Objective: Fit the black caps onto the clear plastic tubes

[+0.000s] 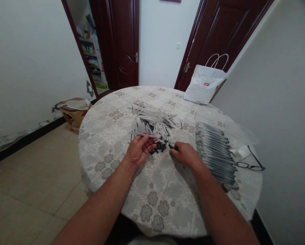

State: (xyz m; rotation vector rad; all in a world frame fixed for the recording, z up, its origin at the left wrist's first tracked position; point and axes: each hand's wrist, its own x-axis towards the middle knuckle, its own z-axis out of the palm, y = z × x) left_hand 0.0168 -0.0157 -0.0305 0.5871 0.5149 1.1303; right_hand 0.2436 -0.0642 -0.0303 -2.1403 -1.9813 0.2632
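My left hand is closed on a slim grey pen, pinched between thumb and fingers and lying nearly level. Just right of it, my right hand is at the edge of a heap of small black pieces, its fingertips pressed together. Whatever those fingertips hold is too small to make out. Beyond both hands spreads a loose pile of grey-white pen parts with dark thin sticks among them. To the right of my right forearm, many similar grey pens lie side by side in a neat row.
A patterned cloth covers the round table. Black-framed glasses and a small white object lie at the right edge, near clear plastic film. A white paper bag stands at the back right. A wooden stool is left of the table.
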